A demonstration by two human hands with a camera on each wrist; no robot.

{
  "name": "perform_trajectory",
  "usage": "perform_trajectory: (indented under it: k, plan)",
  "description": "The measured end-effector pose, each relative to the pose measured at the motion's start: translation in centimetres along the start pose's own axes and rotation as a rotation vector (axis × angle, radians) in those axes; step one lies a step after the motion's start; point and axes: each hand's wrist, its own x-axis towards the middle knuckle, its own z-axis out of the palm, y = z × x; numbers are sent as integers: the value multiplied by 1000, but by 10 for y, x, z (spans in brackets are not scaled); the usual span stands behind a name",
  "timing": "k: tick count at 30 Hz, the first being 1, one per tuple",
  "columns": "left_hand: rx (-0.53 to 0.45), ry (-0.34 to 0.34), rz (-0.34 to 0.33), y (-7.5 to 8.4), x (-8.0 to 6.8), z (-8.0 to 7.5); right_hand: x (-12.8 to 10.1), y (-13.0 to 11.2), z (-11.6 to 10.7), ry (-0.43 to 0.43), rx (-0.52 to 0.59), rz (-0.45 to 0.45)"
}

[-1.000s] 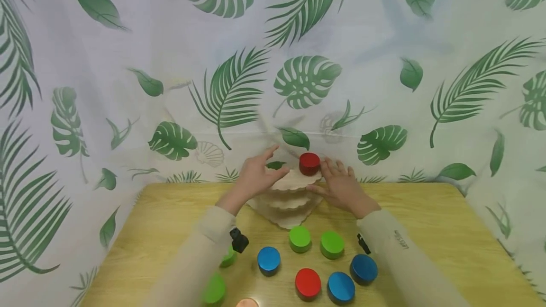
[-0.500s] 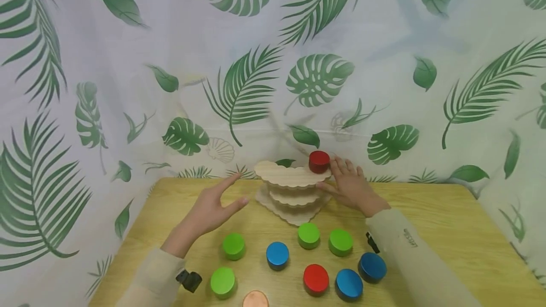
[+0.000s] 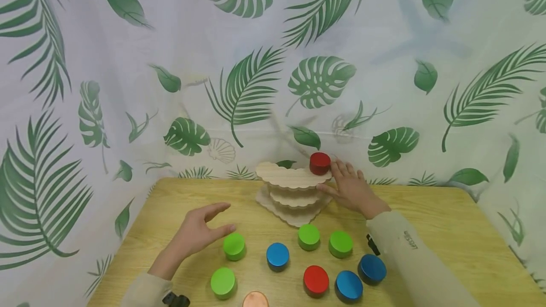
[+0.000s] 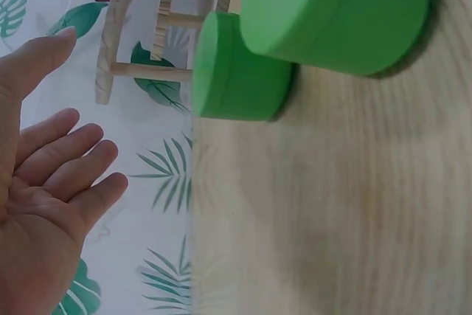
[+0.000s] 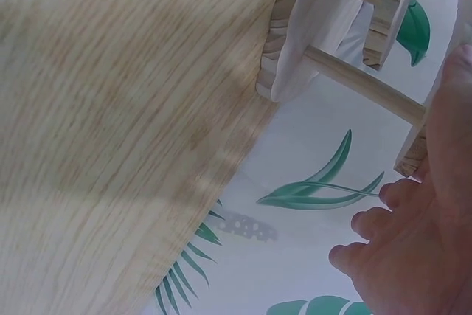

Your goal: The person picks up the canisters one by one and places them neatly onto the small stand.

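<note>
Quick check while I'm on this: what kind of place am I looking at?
Probably a staged tabletop set, not a lived-in room. A leaf-print cloth backdrop curtains off a wooden table, which holds a tiered wooden stand and loose coloured discs, such as a blue disc.

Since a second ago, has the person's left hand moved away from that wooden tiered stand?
Yes. The left hand has drawn back from the wooden tiered stand, toward the person and leftward, and is now open beside a green disc on the table.
</note>
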Motion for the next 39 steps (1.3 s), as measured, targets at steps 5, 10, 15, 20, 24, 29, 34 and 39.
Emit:
perform_trajectory:
  k: [5,10,15,20,24,29,34,39]
  plan:
    - [-116,11,-72,-14,-7,3,1,1,2,-15,16,14]
    - [-155,-1,-115,-26,-13,8,0,0,2,-14,41,15]
    - [-137,-59,-100,-40,-17,13,-2,-2,0,-8,48,16]
    - [-141,-103,-80,-51,-20,17,-2,-4,-1,-12,51,21]
    - [-155,-129,-48,-57,-23,23,-1,-1,1,-13,57,21]
    - [-128,-138,-3,-58,-25,28,0,-1,3,-6,68,18]
    - [-91,-130,-31,-57,-26,33,0,0,3,-11,66,21]
    - [-52,-110,-45,-60,-27,36,0,-1,3,-15,72,20]
